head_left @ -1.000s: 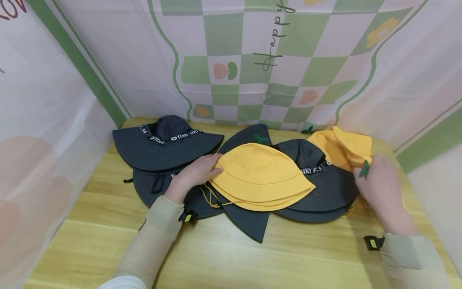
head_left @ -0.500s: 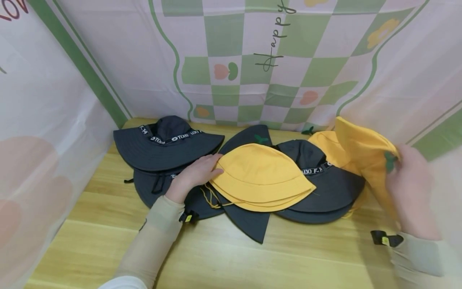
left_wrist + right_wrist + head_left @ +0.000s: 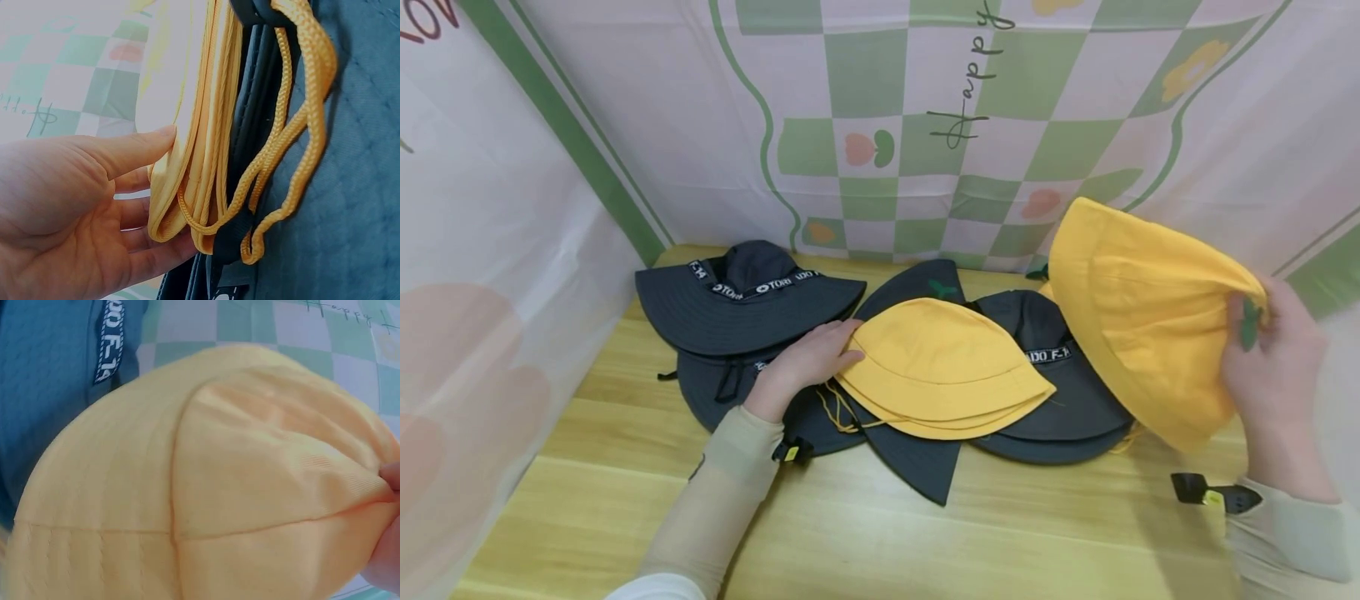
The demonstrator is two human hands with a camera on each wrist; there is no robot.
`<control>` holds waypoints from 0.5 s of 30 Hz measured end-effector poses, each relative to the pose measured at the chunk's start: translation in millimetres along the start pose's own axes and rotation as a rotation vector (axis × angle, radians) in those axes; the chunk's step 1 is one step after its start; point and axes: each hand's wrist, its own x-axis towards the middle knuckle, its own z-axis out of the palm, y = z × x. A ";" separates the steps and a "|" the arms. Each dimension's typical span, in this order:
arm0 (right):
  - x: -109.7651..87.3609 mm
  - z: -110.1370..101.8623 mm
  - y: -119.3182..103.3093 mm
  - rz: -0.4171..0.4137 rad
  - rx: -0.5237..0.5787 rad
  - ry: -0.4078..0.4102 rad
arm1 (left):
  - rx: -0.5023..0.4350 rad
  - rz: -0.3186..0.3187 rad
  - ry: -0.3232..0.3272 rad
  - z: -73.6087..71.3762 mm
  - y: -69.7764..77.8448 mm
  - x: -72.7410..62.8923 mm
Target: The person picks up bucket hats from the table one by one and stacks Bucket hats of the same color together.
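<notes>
My right hand (image 3: 1277,358) pinches a yellow bucket hat (image 3: 1157,308) by the top of its crown, beside a green sprout trim (image 3: 1249,323). The hat hangs tilted, brim toward the left, over the right end of the row. In the right wrist view its crown (image 3: 262,469) is creased toward my fingertips. My left hand (image 3: 808,358) holds the left end of folded yellow bucket hats (image 3: 940,358), thumb on top and fingers beneath. The left wrist view shows their layered brims (image 3: 206,156) and a looped yellow cord (image 3: 312,125). Dark hats lie under them.
Two dark bucket hats (image 3: 745,321) with lettered bands overlap at the left. Another dark hat (image 3: 1075,400) lies right of centre, partly behind the raised yellow one. A printed cloth (image 3: 865,83) hangs behind the wooden table (image 3: 865,542).
My right hand has pulled the yellow hat up and to the right from the pile, and its crumpled shape has opened out. The left hand has stayed in place.
</notes>
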 end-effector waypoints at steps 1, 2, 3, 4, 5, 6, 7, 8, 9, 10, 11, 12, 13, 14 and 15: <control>0.2 -0.2 -1.5 -0.007 0.033 0.004 | -0.002 0.001 0.001 0.0 -0.1 0.0; 0.5 -0.1 -2.8 -0.021 0.066 0.013 | -0.002 0.003 0.002 0.1 -0.3 0.1; 0.9 0.0 -3.8 -0.033 0.094 0.020 | -0.003 0.003 0.002 0.2 -0.5 0.4; 1.2 0.1 -4.5 -0.040 0.117 0.024 | -0.005 0.003 0.003 0.2 -0.4 0.4; 1.4 0.5 -5.3 -0.049 0.145 0.028 | -0.007 0.004 0.003 0.2 -0.5 0.5; 1.8 0.8 -6.0 -0.060 0.172 0.030 | -0.008 0.005 0.004 0.3 -0.4 0.5; 1.9 0.9 -6.9 -0.066 0.197 0.031 | -0.009 0.005 0.004 0.3 -0.4 0.7; 2.1 1.0 -8.2 -0.073 0.226 0.032 | -0.009 0.004 0.003 0.4 -0.6 0.9; 2.2 0.9 -9.8 -0.068 0.246 0.028 | -0.011 0.004 0.003 0.4 -0.5 0.9; 2.3 0.9 -11.8 -0.069 0.269 0.023 | -0.011 0.005 0.004 0.3 -0.5 0.7; 2.4 1.1 -14.3 -0.068 0.291 0.017 | -0.010 0.006 0.004 0.4 -0.7 0.8; 2.6 1.3 -16.9 -0.068 0.312 0.011 | -0.010 0.006 0.005 0.5 -1.0 1.0; 2.6 1.7 -19.8 -0.062 0.333 0.003 | -0.011 0.006 0.006 0.6 -1.3 1.1; 2.7 2.3 -22.9 -0.054 0.354 -0.006 | -0.011 0.007 0.007 0.6 -1.6 1.2; 2.6 3.2 -25.7 -0.050 0.369 -0.016 | -0.010 0.008 0.009 0.8 -1.8 1.3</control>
